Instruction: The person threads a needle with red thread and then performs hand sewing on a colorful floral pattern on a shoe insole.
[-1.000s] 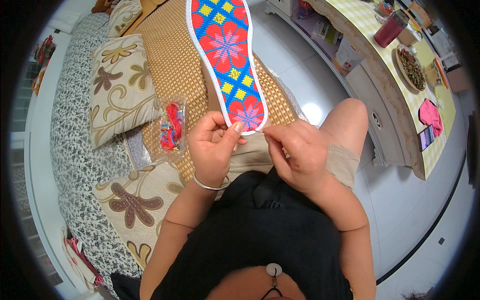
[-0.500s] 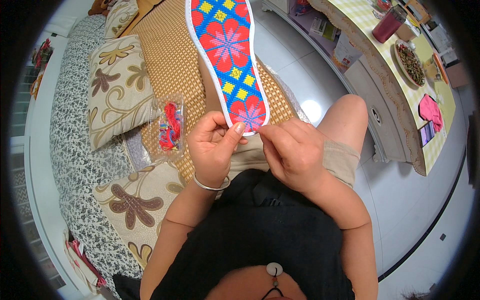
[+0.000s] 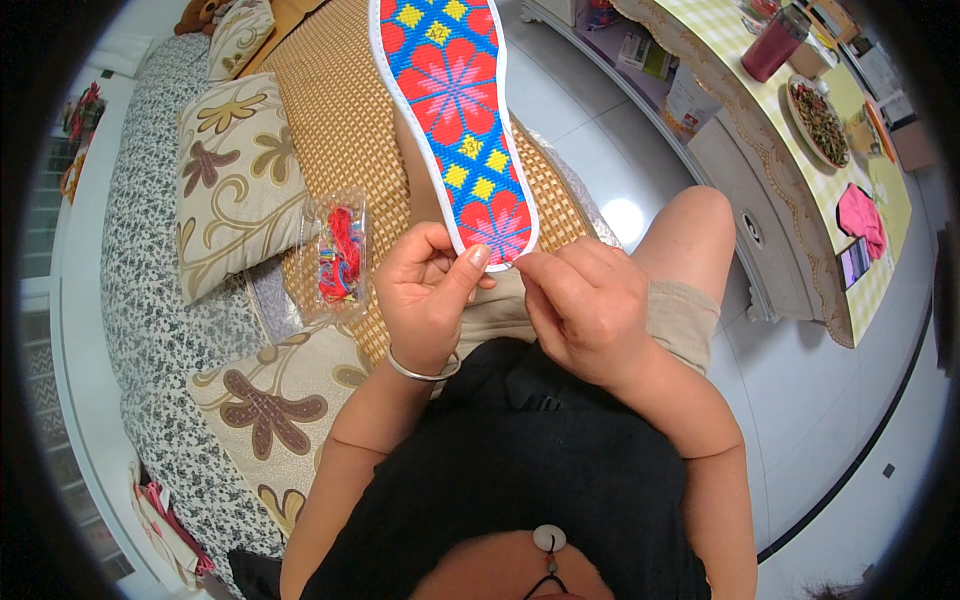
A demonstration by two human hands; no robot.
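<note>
An embroidered shoe insole (image 3: pixel 456 110) with red and pink flowers, blue ground, yellow diamonds and a white edge stands out ahead of me, its near rounded end between my hands. My left hand (image 3: pixel 425 295) pinches that end, thumb on top and fingers beneath. At the insole's lower right edge, my right hand (image 3: pixel 588 312) is closed, thumb and forefinger pressed together; whatever is in that pinch is too small to make out. Left of my left hand, a clear plastic tray (image 3: pixel 322 308) holds red and multicoloured thread (image 3: pixel 344 250).
Patterned cushions (image 3: pixel 240 180) lie on the sofa to the left, beside a woven mat (image 3: pixel 340 80). At right, a table with a checked cloth (image 3: pixel 725 40) carries a dark red tumbler (image 3: pixel 776 45), a plate of food (image 3: pixel 818 122), a pink cloth (image 3: pixel 860 218) and a phone (image 3: pixel 855 262).
Almost nothing differs. Both hands keep their hold at the insole's near end, and the whole view has shifted very slightly.
</note>
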